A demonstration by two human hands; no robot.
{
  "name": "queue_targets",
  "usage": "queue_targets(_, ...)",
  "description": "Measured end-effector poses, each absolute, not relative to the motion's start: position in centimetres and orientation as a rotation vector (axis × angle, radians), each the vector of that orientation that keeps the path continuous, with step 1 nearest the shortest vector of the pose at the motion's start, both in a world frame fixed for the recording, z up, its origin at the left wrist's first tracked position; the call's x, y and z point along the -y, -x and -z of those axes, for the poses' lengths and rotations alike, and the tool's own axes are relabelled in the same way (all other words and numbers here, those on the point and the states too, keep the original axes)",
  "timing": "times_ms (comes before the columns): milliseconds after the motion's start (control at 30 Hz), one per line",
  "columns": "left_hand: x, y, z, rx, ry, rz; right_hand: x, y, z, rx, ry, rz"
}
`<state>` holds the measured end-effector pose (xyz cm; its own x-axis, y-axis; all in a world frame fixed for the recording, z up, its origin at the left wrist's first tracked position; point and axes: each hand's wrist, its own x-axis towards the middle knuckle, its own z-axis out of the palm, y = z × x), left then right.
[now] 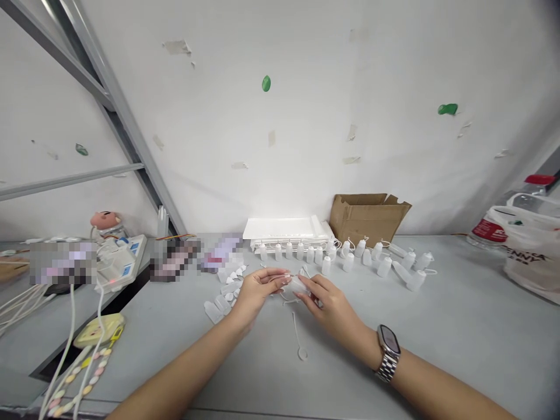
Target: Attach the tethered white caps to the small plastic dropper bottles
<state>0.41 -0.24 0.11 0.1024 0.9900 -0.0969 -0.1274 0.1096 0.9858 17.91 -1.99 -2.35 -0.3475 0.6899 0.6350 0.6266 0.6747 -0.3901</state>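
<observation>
In front of me my right hand (328, 296) grips a small translucent squeeze bottle (300, 285), lying tilted between its thumb and fingers. My left hand (261, 287) meets it from the left, its thumb and fingertips pinched together at the bottle's end; whatever they pinch is too small to make out. A thin white strap dangles below the fingertips. Nearer me on the table lies a loose ring-ended white strap (301, 353). Beside my left hand is a heap of loose bottles and white caps (214, 311). Capped squeeze bottles (348, 262) stand behind my hands, several in a row.
Behind the bottles are a stack of white sheets (284, 227) and an open cardboard box (367, 217). A plastic bag (531, 256) and a large bottle (489, 230) stand right. Leftward are a power strip (125, 265), cables and a yellow case (100, 330) with a beaded strap.
</observation>
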Motion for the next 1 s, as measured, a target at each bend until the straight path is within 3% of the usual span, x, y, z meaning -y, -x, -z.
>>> queue_targets(567, 1.4, -1.5, -0.2, -0.853, -0.782, -1.085, 3.1, -17.1, 2.0, 2.155, 0.984, 0.297)
queue_targets(667, 1.4, -1.5, 0.1, -0.746, -0.739, -1.071, 3.2, -17.0, 1.5, 2.091, 1.039, 0.059)
queue_targets(867, 1.5, -1.6, -0.2, -0.715, -0.789, -1.091, 3.0, -16.9, 0.0, 1.829, 1.172, -0.734)
queue_targets(1000, 1.5, -1.5, -0.3, -0.794, -0.869, -1.136, 2.8, -17.0, -0.1, 1.761, 1.185, -0.871)
